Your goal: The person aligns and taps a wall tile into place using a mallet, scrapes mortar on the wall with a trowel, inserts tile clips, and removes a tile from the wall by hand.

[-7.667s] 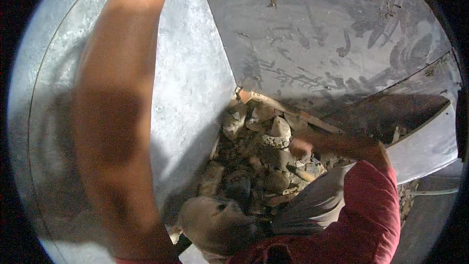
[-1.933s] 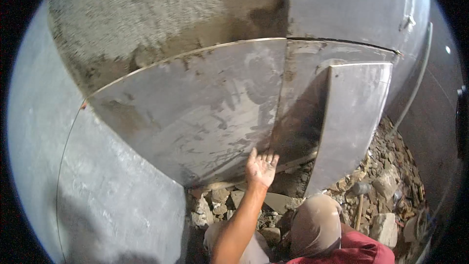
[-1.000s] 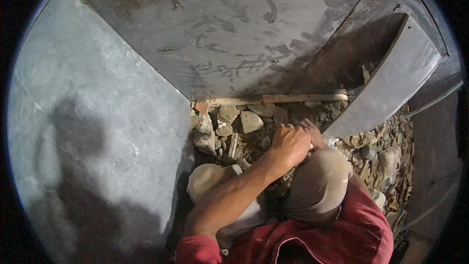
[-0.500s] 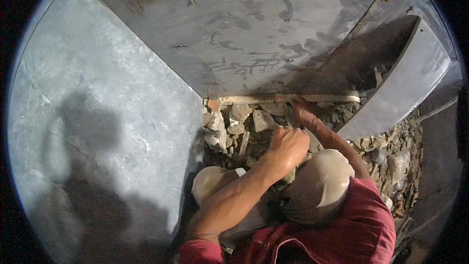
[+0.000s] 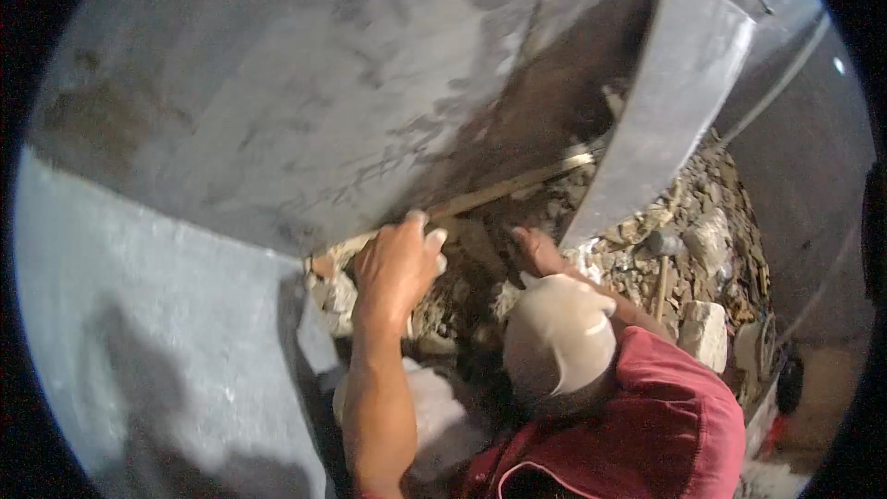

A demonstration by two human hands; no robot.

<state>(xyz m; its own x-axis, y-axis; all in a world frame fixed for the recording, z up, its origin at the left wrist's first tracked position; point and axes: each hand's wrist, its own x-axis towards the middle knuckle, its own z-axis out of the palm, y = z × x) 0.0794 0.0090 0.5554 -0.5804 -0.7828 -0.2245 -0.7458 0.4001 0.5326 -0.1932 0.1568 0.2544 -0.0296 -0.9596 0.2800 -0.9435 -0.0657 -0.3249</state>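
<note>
My left hand (image 5: 397,263) is over the stones by the left part of a wooden strip (image 5: 517,187). Its fingers are bent round something hidden beneath the palm. To the right, my right hand (image 5: 540,251) hangs low over the rubble beside my knee, its fingers partly stretched out and nothing visible in them. The strip runs along the foot of a grey, stained wall panel (image 5: 351,83). Small stones and dark soil lie between my hands, partly in shadow.
A curved grey sheet (image 5: 661,92) leans at the right. Beyond it, a hammer (image 5: 663,243) lies on broken stones, near a pale block (image 5: 704,335). My knee (image 5: 559,337) is below my right hand. A pale blue-grey panel (image 5: 185,314) stands at the left.
The view has turned and shifted right. My left hand has moved left, away from my right hand, to the strip's left part. My right hand has drawn back from the strip.
</note>
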